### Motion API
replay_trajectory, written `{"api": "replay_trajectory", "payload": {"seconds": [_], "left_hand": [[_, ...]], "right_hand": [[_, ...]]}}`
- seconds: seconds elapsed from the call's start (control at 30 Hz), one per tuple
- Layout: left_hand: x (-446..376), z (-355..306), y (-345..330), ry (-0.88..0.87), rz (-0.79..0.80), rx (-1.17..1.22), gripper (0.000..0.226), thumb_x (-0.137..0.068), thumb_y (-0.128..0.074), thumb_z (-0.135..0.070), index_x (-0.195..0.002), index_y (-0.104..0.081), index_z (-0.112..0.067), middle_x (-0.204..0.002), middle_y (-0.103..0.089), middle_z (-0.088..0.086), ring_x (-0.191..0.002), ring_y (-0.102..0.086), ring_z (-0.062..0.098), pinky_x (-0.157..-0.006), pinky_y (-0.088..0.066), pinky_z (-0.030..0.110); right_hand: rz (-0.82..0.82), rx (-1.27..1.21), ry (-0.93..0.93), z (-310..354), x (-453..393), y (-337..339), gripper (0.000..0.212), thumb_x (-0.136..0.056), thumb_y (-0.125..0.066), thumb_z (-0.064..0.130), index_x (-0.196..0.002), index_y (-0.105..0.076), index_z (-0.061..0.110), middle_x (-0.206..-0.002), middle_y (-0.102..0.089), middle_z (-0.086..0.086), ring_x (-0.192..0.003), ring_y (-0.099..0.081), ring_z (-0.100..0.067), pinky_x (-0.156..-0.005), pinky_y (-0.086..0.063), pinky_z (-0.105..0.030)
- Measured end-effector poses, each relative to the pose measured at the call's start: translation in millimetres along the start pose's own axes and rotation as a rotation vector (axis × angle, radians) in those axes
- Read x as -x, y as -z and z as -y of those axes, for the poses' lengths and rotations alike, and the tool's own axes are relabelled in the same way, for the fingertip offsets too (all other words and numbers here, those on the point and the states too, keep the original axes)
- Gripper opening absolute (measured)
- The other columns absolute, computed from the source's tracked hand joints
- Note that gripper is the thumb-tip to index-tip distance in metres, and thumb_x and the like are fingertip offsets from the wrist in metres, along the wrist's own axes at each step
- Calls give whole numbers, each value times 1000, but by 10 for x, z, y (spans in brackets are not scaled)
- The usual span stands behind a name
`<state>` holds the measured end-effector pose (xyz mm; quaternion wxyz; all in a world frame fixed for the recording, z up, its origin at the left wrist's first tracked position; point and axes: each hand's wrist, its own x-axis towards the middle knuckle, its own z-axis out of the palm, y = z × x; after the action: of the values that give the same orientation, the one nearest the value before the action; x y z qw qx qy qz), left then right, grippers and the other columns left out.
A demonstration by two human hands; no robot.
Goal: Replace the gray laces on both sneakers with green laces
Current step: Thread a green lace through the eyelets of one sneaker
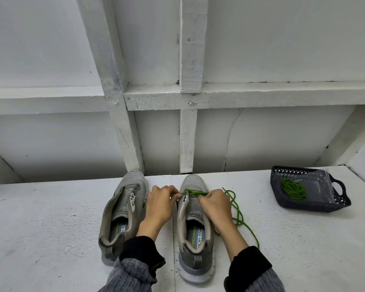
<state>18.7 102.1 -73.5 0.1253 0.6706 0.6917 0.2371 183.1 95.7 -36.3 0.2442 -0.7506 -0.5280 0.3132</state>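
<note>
Nearest are two sleeves [135,268], gray knit over black cuffs. Past them two gray sneakers stand side by side on a white table [51,228], toes pointing away. The left shoe [122,209] carries no lace; its insole shows part of a green brand word, cut off, and "MORY FOA" in white. The right shoe [193,224] has the same insole print, "SKECHERS" in green partly readable beside "MORY FOA".

The left hand [160,202] lies between the shoes, fingers curled, pinching the green lace [195,192] at the right shoe's front eyelets. The right hand [214,202] sits over that shoe's tongue, fingers curled, gripping the same lace from the other side. The rest of the lace trails in loops on the table just right of the shoe.

Farther right, well apart, a dark basket [337,205] holds a coiled second lace [293,189], also green. Behind stands a white wall [282,49] with wooden framing.
</note>
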Motion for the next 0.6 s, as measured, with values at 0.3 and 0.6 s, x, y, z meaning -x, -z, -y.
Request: {"api": "replay_trajectory", "payload": {"seconds": [0.3,0.6], "left_hand": [[-44,-162,101,255,-65,943,17,-99,-51,-14,-84,-58,-13,-91,-71,3,-89,-64,10,-84,-47,23],[-92,-76,361,136,-259,461,16,-102,-42,-31,-91,-50,-23,-69,-53,0,-57,-46,13,-57,-35,32]], "right_hand": [[-177,-155,9,47,96,72,20,-84,-62,13,-72,-71,1,-66,-66,-11,-51,-48,-12,-56,-33,-24],[-182,-389,-89,-19,101,-80,20,-83,-61,13,-65,-66,11,-61,-63,-1,-61,-55,-15,-57,-34,-23]]}}
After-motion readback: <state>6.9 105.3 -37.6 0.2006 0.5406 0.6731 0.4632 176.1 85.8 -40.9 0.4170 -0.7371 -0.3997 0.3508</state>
